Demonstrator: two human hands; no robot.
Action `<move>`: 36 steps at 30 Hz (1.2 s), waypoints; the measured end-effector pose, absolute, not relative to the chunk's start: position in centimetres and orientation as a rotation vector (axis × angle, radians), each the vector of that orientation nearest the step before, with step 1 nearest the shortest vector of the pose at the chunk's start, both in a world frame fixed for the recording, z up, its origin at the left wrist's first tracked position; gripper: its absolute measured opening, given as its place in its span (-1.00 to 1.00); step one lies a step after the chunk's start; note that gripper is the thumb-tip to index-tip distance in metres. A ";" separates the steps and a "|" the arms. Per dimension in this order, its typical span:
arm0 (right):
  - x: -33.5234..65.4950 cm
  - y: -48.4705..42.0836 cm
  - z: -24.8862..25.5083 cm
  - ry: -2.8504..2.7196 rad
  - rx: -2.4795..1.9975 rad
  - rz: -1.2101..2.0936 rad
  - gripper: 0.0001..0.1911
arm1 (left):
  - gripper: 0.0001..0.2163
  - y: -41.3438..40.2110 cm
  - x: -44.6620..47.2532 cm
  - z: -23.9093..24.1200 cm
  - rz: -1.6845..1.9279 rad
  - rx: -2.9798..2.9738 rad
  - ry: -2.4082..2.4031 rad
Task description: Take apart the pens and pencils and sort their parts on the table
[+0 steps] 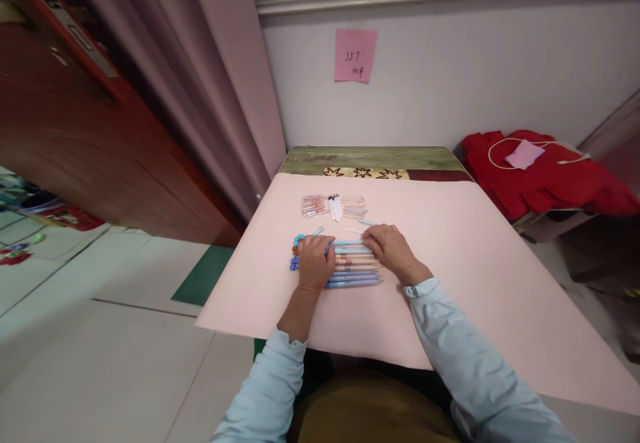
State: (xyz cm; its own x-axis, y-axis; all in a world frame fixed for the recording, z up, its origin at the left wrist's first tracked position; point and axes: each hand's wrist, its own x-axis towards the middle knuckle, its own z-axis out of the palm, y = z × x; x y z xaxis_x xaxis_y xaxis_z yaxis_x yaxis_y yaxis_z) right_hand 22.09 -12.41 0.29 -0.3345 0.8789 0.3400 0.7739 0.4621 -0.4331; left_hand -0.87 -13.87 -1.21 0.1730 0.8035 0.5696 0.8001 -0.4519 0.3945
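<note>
A row of several pens point(354, 266), blue and peach, lies side by side on a pink sheet point(450, 283) that covers the table. My left hand point(315, 261) rests on the left ends of the pens, fingers curled over them. My right hand point(391, 248) lies at the upper right of the row, fingers bent down onto the top pens. Farther back lies a small group of clear pen caps and white refills point(333, 206). One loose refill point(367, 222) lies just beyond my right hand.
The table's wooden far edge point(370, 159) meets a white wall with a pink sticky note point(355, 55). A red cloth with a white cord point(540, 169) lies on a seat at right. A curtain point(210, 96) and red door point(75, 129) stand left.
</note>
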 end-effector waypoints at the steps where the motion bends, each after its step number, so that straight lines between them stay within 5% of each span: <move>1: 22.0 -12.5 0.4 -2.162 -1.365 0.257 -0.88 | -0.83 -13.9 -0.9 -1.1 1.175 2.413 1.627; 12: 21.2 -13.2 1.3 -2.258 -1.189 0.352 -0.71 | -0.90 -14.0 -1.1 -0.5 1.325 2.418 1.285; 19: 20.7 -13.3 0.7 -2.180 -1.122 0.349 -0.74 | -0.76 -14.2 -1.0 -0.2 1.309 2.406 1.345; 29: 20.6 -13.6 1.1 -2.225 -1.110 0.396 -0.72 | -0.90 -14.3 -0.7 -0.7 1.477 2.692 1.497; 36: 20.7 -13.5 1.2 -2.293 -1.155 0.340 -0.68 | -0.86 -14.5 0.1 -0.5 1.259 2.728 1.528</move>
